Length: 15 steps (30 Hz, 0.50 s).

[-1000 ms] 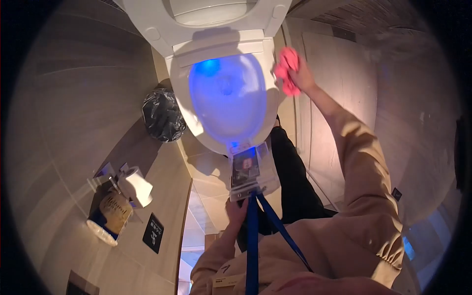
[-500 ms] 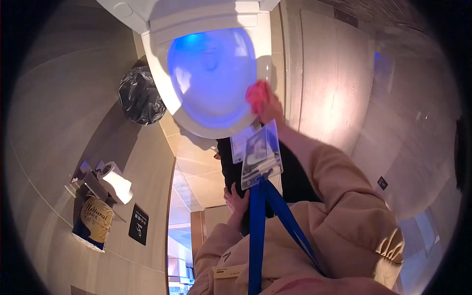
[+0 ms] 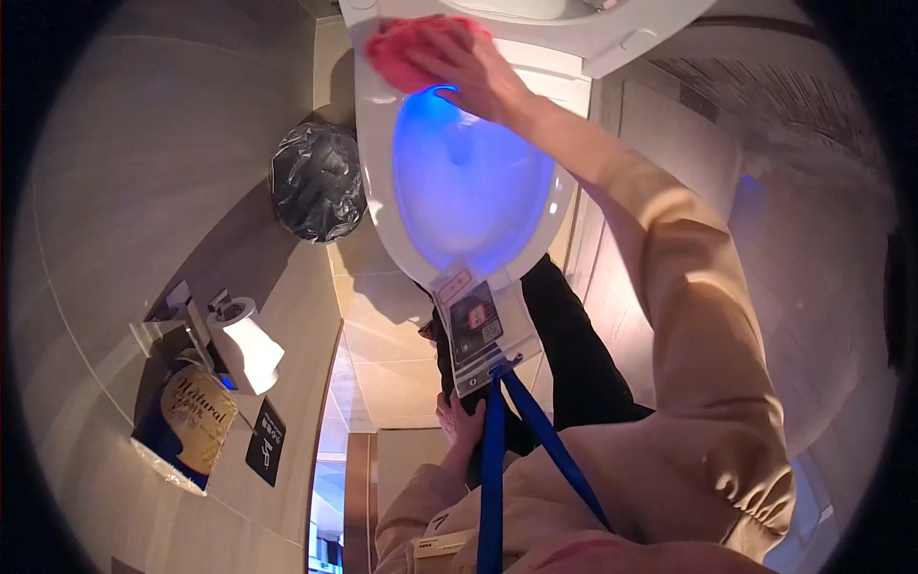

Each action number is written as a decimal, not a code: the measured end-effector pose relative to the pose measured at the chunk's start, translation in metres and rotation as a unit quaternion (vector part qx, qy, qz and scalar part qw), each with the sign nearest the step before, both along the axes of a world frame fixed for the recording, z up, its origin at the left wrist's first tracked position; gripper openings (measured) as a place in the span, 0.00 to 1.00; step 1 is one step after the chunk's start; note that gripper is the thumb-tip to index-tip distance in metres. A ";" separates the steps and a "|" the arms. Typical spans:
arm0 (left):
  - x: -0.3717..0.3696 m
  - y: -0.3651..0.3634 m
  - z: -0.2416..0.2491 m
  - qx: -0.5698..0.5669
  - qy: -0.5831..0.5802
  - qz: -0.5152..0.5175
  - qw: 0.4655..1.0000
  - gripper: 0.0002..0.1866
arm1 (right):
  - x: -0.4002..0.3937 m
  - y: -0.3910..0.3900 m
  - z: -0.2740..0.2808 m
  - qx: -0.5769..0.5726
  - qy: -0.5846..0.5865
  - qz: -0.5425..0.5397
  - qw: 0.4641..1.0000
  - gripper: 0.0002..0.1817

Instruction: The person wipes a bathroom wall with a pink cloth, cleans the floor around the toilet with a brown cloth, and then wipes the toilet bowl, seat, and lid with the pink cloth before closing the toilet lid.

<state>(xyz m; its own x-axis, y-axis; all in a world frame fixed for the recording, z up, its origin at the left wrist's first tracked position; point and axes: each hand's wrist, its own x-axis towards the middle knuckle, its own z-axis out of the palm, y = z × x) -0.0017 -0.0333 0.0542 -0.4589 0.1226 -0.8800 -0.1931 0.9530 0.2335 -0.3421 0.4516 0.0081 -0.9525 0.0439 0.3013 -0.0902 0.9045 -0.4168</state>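
My right hand (image 3: 480, 78) presses a crumpled pink cloth (image 3: 394, 59) against the back left of the white toilet (image 3: 380, 191), by the hinge end of the seat. Its fingers are closed over the cloth, which looks slightly blurred. Blue light glows inside the bowl (image 3: 469, 182) just below the hand. My left hand (image 3: 461, 421) rests on my black-trousered leg with its fingers apart, holding nothing. A badge holder (image 3: 478, 325) on a blue lanyard (image 3: 491, 459) hangs between my arms, in front of the toilet's near rim.
A bin with a black liner (image 3: 317, 182) stands left of the toilet. On the left wall are a toilet paper roll (image 3: 247, 346), a "Natural" tissue pack (image 3: 191, 416) and a dark sign (image 3: 267, 443). A wall runs close along the right side.
My right hand has carried the pink cloth from the seat's right front to its back left. The view has shifted forward, showing more of the toilet's back. My left hand stays on my leg.
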 end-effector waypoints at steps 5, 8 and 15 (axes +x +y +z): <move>0.016 0.009 -0.001 0.021 0.022 0.015 0.999 0.34 | -0.008 -0.001 -0.032 0.307 -0.144 0.026 0.940 0.24; 0.012 0.023 0.001 -0.014 0.064 -0.064 0.996 0.34 | 0.045 0.046 -0.032 0.274 -0.111 -0.027 0.955 0.22; -0.014 0.041 0.020 -0.050 0.011 -0.014 0.999 0.33 | 0.157 0.096 0.023 0.204 -0.284 -0.112 0.930 0.15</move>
<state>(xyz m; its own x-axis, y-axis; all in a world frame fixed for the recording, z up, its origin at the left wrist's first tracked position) -0.0161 0.0074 0.0741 -0.4766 0.0470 -0.8779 -0.1617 0.9769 0.1400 -0.1846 0.5473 0.0314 -0.9440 0.2529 -0.2121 0.2497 0.9674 0.0421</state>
